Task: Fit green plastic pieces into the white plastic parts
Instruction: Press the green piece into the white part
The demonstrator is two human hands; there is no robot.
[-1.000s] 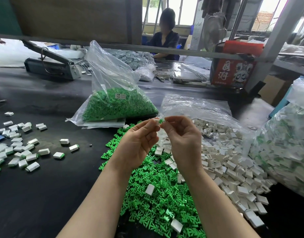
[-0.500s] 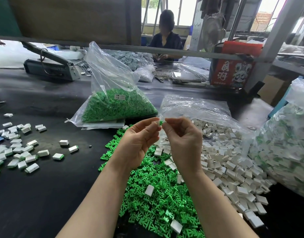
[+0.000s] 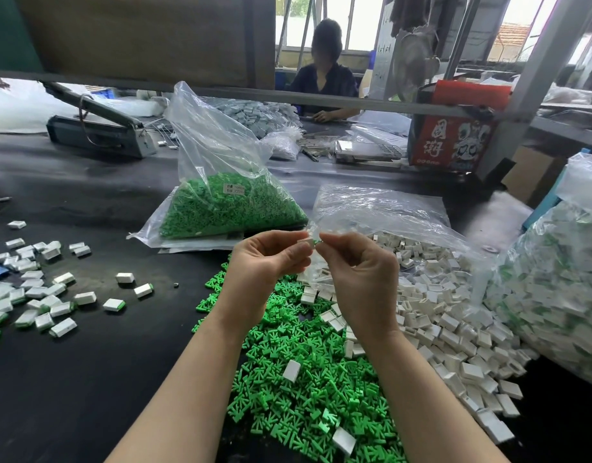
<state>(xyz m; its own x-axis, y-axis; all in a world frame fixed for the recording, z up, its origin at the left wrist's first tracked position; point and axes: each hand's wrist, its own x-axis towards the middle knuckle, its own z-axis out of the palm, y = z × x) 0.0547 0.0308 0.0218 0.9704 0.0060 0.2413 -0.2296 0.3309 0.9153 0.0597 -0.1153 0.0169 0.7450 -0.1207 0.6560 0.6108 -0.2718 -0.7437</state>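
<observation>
- While both hands meet above the piles, far left of the fingers lie finished parts (image 3: pixel 37 295) scattered on the black table (image 3: pixel 87 379), white blocks with a green edge showing on several
- Left of the fingers and farther back, a grey sealer (image 3: pixel 97 128) sits on the table
- Behind the fingers and a little left, a clear bag (image 3: pixel 227 208) holds green pieces and leans open at the top
- The left hand (image 3: pixel 264 265) has its fingers curled, thumb and forefinger pinching a white part (image 3: pixel 305 241) at the fingertips
- The right hand (image 3: pixel 361 272) has its fingers curled too, and its thumb and forefinger pinch a green piece (image 3: pixel 316 242) that touches the end of the white part; how far in it sits I cannot tell
- Below the fingers, under the wrists, a green pile (image 3: pixel 304 379) of loose pieces spreads over the table, with a few white parts lying on it
- Right of the fingers and below them, a white pile (image 3: pixel 455 329) spills from a flattened bag (image 3: pixel 388 208) just behind the right hand
- Far right of the fingers, a full bag (image 3: pixel 555 295) holds white parts with green showing
- Beyond the fingers across the table, a person (image 3: pixel 324 81) in dark clothes sits, and to the right stands a red box (image 3: pixel 455 135)
</observation>
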